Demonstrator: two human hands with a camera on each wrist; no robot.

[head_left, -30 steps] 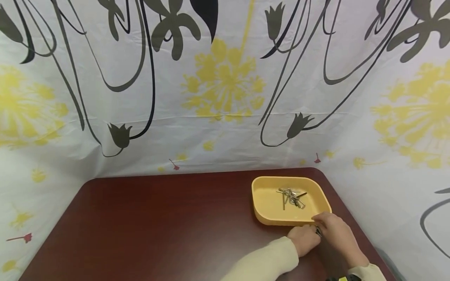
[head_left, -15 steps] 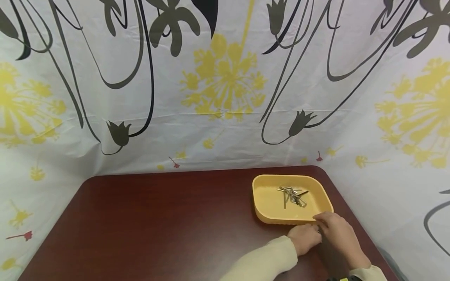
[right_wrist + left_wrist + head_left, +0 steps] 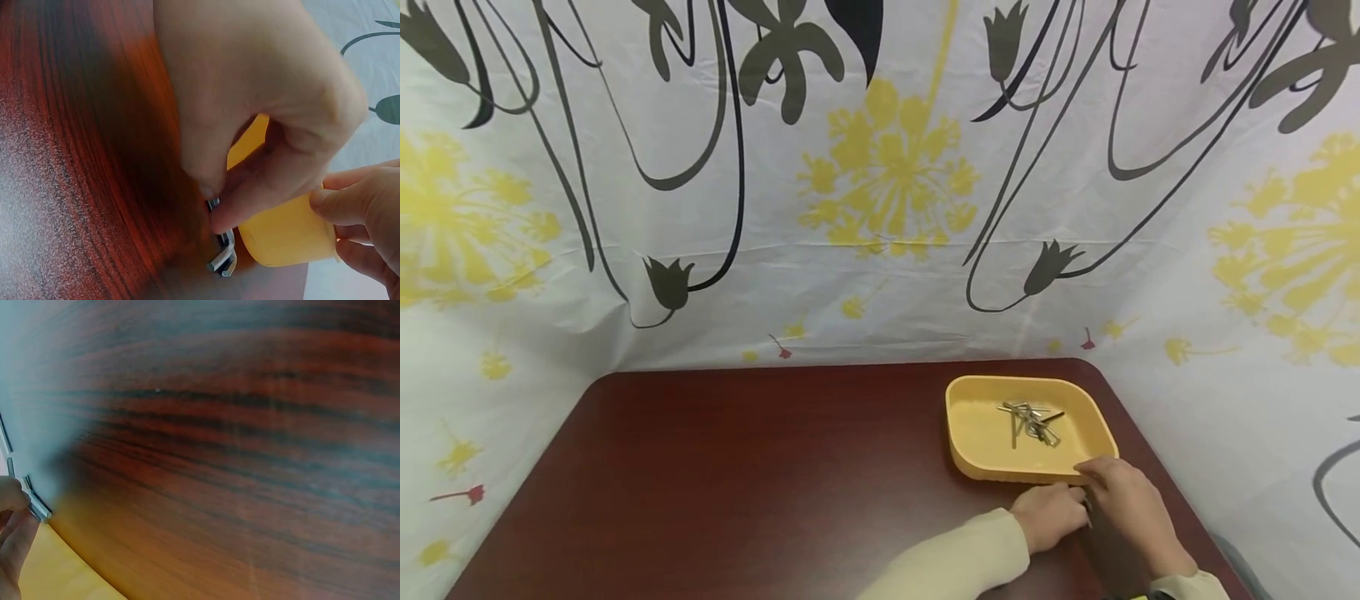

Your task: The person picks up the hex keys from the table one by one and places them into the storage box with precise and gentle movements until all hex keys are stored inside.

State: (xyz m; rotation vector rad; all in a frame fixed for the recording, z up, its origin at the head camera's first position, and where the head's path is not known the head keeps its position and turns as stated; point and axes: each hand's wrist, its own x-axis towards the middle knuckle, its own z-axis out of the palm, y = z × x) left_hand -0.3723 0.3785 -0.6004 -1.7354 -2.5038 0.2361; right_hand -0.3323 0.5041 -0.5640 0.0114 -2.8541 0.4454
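In the head view, a yellow tray (image 3: 981,467) stands near the table's far right corner, with several metal hex keys (image 3: 1030,423) heaped inside. My left hand (image 3: 1048,515) is low against its near side. The right wrist view shows the left thumb and finger pinching bent metal hex keys (image 3: 224,257) just above the table beside the tray. My right hand (image 3: 1131,510) pinches the tray's near right rim, its fingers (image 3: 350,203) seen at the edge of the right wrist view. Left fingertips (image 3: 11,494) and hex keys (image 3: 37,505) show at the left wrist view's edge.
The dark red-brown table (image 3: 737,483) stretches left and toward me from the tray. A white patterned cloth (image 3: 895,317) hangs behind the table and along its sides. The tray sits near the table's right edge.
The head view has shifted slightly, so the scene sits a little further right. Both hands stay at the tray's near right corner; the heap in the tray looks the same.
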